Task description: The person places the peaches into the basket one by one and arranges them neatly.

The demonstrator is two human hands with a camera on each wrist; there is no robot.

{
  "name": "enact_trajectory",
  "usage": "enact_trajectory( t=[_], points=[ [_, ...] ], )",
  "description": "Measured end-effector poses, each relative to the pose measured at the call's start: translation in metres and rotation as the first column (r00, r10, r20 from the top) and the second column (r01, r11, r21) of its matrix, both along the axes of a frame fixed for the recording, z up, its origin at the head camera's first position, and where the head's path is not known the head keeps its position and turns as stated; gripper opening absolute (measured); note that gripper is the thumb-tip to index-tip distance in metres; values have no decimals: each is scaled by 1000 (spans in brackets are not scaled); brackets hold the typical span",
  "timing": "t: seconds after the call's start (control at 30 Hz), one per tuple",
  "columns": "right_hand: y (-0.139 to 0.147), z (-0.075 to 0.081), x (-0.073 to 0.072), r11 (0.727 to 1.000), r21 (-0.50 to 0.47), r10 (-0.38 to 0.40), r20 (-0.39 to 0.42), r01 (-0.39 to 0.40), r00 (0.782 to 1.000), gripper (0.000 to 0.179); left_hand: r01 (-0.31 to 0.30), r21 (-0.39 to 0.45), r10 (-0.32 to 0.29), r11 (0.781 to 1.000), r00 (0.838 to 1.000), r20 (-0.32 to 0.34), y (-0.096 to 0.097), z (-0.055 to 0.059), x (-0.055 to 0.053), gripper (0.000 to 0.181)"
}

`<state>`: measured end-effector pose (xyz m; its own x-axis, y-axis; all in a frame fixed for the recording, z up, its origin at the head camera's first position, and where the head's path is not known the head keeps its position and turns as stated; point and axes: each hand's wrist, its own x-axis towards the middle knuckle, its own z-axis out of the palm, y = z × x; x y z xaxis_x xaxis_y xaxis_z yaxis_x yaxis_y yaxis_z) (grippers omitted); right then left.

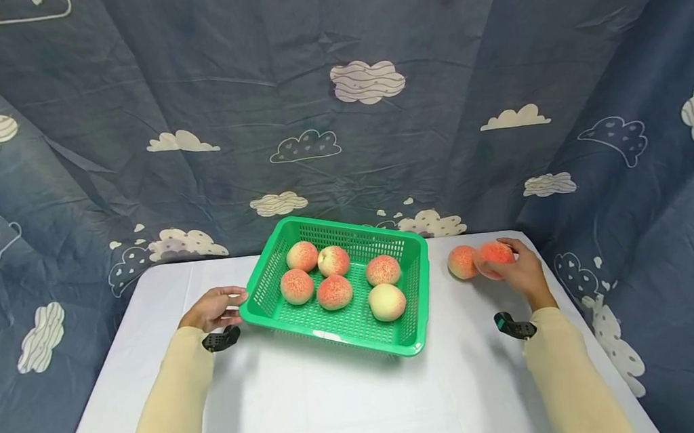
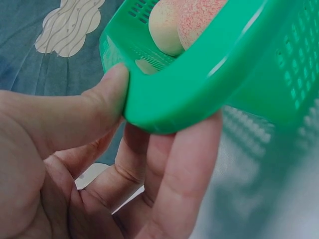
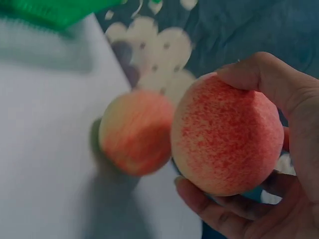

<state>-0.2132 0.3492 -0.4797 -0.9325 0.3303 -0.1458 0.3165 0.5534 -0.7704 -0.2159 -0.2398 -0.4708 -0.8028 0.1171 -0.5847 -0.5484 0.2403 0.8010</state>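
Note:
A green plastic basket with perforated walls stands on the table, holding several red-and-yellow peaches. My left hand grips the basket's left corner. In the left wrist view the thumb lies against the rim and the fingers curl beneath it. To the right of the basket, my right hand holds a peach between thumb and fingers. Another peach rests on the table just left of the held one, which overlaps its edge in the right wrist view.
The table has a white cover. A dark blue curtain with cloud patterns hangs behind the table and along both sides. Each wrist wears a black strap. The basket's back edge lies close to the table's far edge.

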Motion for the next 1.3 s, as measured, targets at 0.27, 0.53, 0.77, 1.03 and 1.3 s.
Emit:
enact_trajectory(
  t=[0.27, 0.53, 0.77, 1.03, 1.3],
  points=[
    [-25, 27, 6, 987, 7, 162, -57, -162, 985, 83, 0, -18, 0, 1000, 1000, 1, 1, 2, 1, 47],
    [-51, 42, 9, 971, -27, 235, -65, -237, 970, 77, -4, -18, 3, 1000, 1000, -3, 1, 0, 1, 45],
    [-72, 49, 9, 937, -78, 332, -106, -341, 937, 69, 4, -12, -4, 1000, 1000, -12, 1, 1, 1, 43],
    [-97, 45, 6, 887, -165, 418, -107, -430, 902, 69, 9, -3, -9, 1000, 1000, -11, 1, 1, 0, 43],
    [-129, 48, 2, 795, -287, 522, -128, -535, 843, 63, 3, 9, -3, 1000, 1000, -3, 0, 0, 0, 44]
  ],
)
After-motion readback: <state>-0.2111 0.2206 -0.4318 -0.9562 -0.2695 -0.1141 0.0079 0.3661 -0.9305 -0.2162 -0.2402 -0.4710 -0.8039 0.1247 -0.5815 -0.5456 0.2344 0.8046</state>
